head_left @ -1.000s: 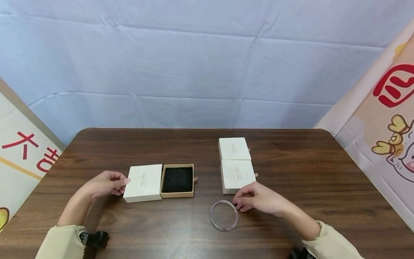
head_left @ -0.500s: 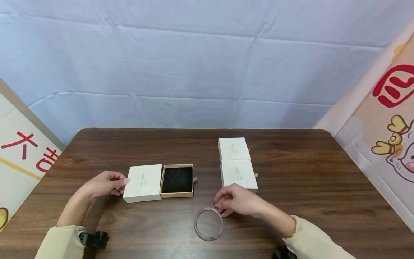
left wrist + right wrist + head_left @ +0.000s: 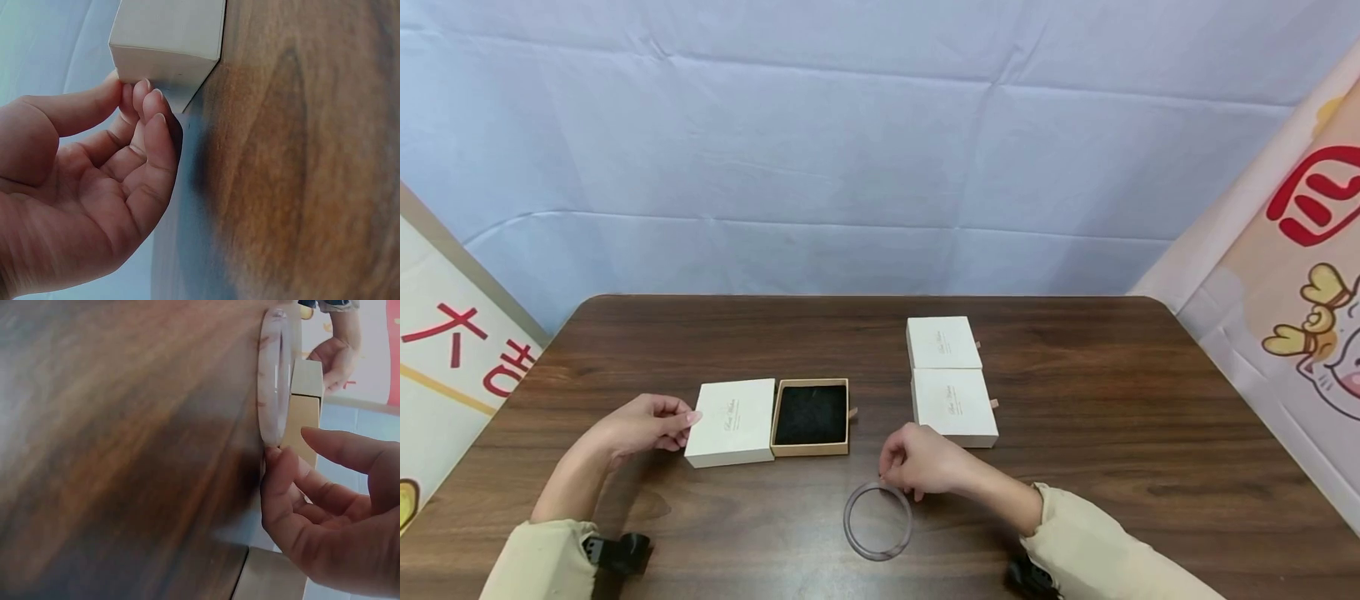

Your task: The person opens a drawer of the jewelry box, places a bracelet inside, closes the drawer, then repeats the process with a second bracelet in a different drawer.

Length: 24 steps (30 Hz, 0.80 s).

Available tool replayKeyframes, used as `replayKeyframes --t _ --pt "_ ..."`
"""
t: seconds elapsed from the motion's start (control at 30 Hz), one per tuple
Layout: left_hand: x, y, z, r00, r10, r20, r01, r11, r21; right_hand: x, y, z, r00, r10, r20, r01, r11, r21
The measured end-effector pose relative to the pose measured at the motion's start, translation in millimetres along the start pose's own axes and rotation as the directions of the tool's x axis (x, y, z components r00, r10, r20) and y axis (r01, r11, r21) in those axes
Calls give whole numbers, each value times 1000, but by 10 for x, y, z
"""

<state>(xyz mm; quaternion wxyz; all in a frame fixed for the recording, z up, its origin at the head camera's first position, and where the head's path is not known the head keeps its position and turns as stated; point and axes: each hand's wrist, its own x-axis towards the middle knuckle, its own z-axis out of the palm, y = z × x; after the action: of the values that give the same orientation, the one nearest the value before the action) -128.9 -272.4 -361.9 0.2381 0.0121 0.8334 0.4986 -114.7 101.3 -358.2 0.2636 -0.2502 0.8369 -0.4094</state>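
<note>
A translucent lilac-grey bangle [image 3: 848,527] lies flat, close over or on the table. My right hand [image 3: 928,461] is at its far right edge. In the right wrist view, curled fingertips touch the near end of the bangle [image 3: 270,394], while the thumb stands apart from it. My left hand [image 3: 643,429] pinches the left edge of a white box sleeve [image 3: 733,421], thumb on top and fingers bent against its end. Beside the sleeve sits its tan-edged drawer with a black padded bottom [image 3: 811,415], pulled out to the right.
Two white boxes [image 3: 955,404] with small ribbon tabs stand one behind the other, right of the middle. The brown wooden table [image 3: 1075,375] has a far edge against a pale blue cloth [image 3: 850,150]. A dark wrist device [image 3: 625,552] sits at the left sleeve.
My right hand and the bangle have moved left and slightly nearer to me, slowing in the last half second. My left hand, the sleeve and the drawer have stayed in place.
</note>
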Motion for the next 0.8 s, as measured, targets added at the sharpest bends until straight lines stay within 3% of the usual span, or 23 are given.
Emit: replayKeyframes --t 0.47,0.8 --pt "12 -6 -15 1000 11 10 -11 1000 -7 64 -57 68 997 -34 -70 21 983 -183" --pt "8 -6 -17 1000 8 9 -8 1000 -5 76 -44 42 1000 18 -13 -19 996 -88"
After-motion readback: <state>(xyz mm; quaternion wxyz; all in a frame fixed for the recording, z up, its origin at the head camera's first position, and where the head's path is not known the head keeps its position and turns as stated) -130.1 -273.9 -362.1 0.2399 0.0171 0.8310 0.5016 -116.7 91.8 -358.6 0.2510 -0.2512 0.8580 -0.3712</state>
